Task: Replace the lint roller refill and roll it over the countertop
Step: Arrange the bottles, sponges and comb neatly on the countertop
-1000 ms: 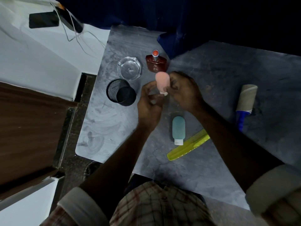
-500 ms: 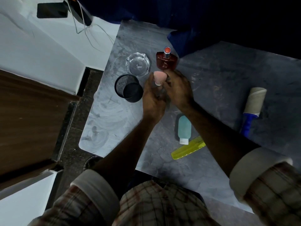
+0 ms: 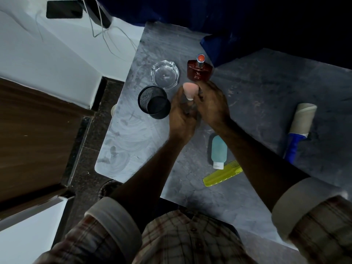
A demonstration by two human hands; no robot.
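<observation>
A lint roller [image 3: 301, 126] with a pale roll and a blue handle lies on the grey countertop [image 3: 257, 88] at the right, untouched. My left hand [image 3: 182, 115] and my right hand [image 3: 212, 103] meet at the middle of the counter, both closed around a small pink bottle [image 3: 188, 90] that stands upright between the fingers. Only the bottle's rounded top and a white band show; its lower part is hidden by my fingers.
A brown perfume bottle [image 3: 199, 71] stands just behind my hands. A glass ashtray [image 3: 164, 75] and a black mesh cup [image 3: 154, 103] sit to the left. A teal bottle [image 3: 219, 151] and a yellow comb [image 3: 222, 175] lie near the front edge.
Both hands have carried the pink bottle farther back, toward the perfume bottle, and closed more tightly around it.
</observation>
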